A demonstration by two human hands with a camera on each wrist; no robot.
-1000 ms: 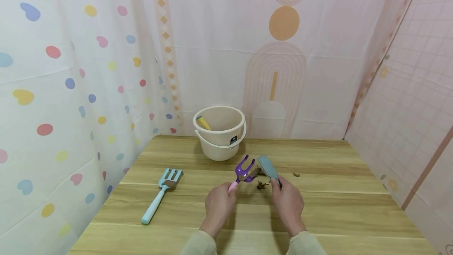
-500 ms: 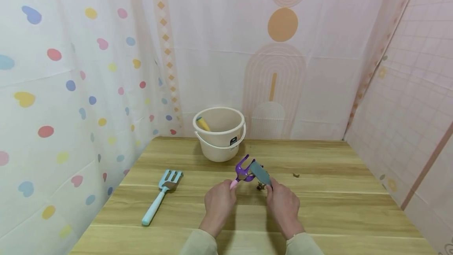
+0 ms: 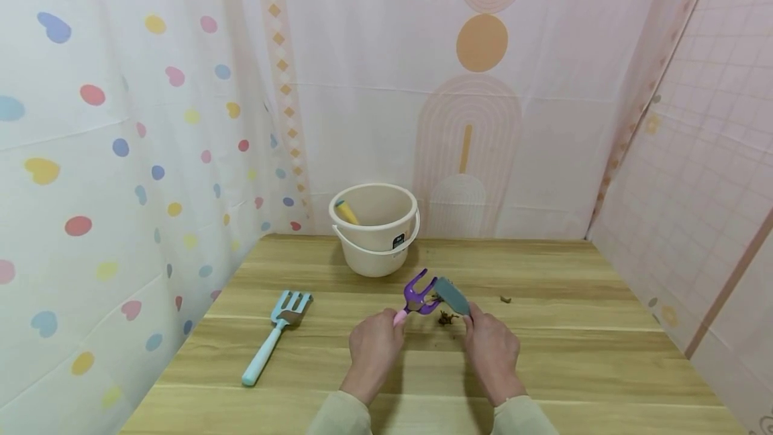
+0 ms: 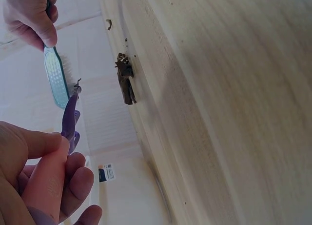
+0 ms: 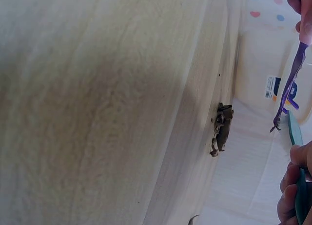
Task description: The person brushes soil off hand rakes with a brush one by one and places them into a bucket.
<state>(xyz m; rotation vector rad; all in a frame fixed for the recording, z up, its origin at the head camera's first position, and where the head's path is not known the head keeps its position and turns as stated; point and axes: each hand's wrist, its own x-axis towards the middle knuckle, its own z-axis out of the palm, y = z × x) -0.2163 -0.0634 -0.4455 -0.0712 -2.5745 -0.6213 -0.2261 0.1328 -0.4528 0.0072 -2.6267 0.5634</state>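
Note:
My left hand (image 3: 374, 349) grips the pink handle of a small purple garden fork (image 3: 414, 297), its tines raised above the table. My right hand (image 3: 492, 353) holds a teal brush (image 3: 454, 297) with white bristles. In the left wrist view the bristles of the brush (image 4: 56, 78) meet the tip of the purple fork (image 4: 69, 116), where a bit of brown dirt clings. Beneath the tools, a small heap of brown, dry debris (image 3: 445, 318) lies on the wood; the right wrist view shows this debris (image 5: 223, 130) from the side.
A cream bucket (image 3: 376, 260) stands at the back with a yellow-handled item (image 3: 347, 212) inside. At the left lies a light blue garden fork (image 3: 263, 353) with brown dirt on it. One small brown scrap (image 3: 505, 299) sits right of the brush on the wooden table (image 3: 580, 361).
The brush swung left over the purple fork's tines, then drew back slightly to the right. The left hand and its fork have barely moved.

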